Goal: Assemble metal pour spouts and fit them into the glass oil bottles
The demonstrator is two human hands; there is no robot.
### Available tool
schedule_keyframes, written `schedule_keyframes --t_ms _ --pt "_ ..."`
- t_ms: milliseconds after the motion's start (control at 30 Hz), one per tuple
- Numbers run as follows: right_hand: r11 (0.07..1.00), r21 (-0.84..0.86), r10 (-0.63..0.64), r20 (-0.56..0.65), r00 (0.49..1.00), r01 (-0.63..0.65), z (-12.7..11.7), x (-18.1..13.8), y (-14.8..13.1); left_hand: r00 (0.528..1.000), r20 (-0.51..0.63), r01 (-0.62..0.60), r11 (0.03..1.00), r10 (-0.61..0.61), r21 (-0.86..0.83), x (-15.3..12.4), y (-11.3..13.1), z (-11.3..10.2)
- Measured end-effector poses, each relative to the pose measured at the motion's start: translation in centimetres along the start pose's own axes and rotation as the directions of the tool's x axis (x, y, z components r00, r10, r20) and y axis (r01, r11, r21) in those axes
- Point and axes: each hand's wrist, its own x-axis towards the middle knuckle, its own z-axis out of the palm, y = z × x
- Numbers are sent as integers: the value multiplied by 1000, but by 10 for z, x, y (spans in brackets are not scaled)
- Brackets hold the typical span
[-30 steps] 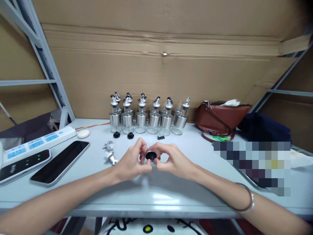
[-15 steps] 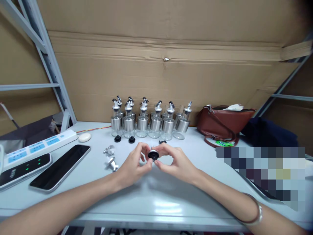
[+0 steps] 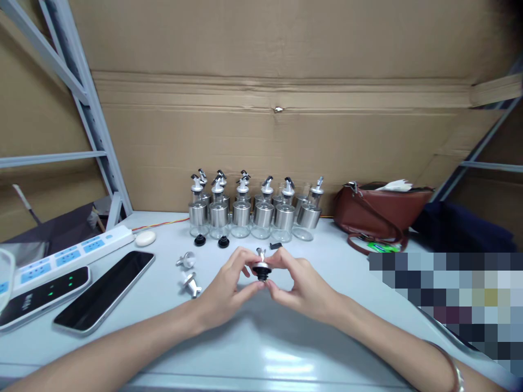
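Between both hands I hold a pourer spout [image 3: 262, 267], silver on top with a ribbed black stopper below. My left hand [image 3: 232, 280] pinches it from the left, and my right hand [image 3: 300, 283] grips its right side. Left of my hands lie two silver spout tops [image 3: 188, 260] without stoppers. Two black rubber stoppers [image 3: 223, 241] rest in front of the bottles. A small black flip lid [image 3: 276, 246] lies just beyond my right fingers. Behind stand several glass bottles with steel sleeves [image 3: 242, 211], the front ones fitted with pourers.
A power strip [image 3: 73, 250], a black device with green lights [image 3: 49, 294], a phone [image 3: 106, 291] and a white round case [image 3: 145, 238] lie at left. A brown bag [image 3: 376, 212] sits at back right, beside dark cloth [image 3: 461, 226]. Cardboard [image 3: 278, 147] backs the table.
The pourer spout has tipped more upright, so its silver nozzle now shows above the black stopper. Both hands keep hold of it. The camera view has shifted slightly.
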Motion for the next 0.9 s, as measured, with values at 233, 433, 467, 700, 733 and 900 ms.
schedule_keyframes --t_ms 233,433,467,700,733,900 --pt "998 -60 -25 -31 999 23 -1 1 3 1000 -10 -27 999 27 35 1 -1 0" --pt "985 -146 -102 -44 994 94 -2 1 6 999 -22 -49 998 50 43 0 0 0" --pt "979 -167 -118 -16 993 114 -4 1 6 998 -23 -50 998 51 41 0 0 1" --pt "959 -280 -22 40 999 32 -44 11 28 998 59 -7 998 3 66 0 2 6" --pt "946 -323 19 14 1000 -13 -49 13 36 997 82 5 998 -10 66 -1 2 6" --pt "890 -441 157 62 986 -114 -52 14 79 989 140 41 996 -51 78 -3 1 5"
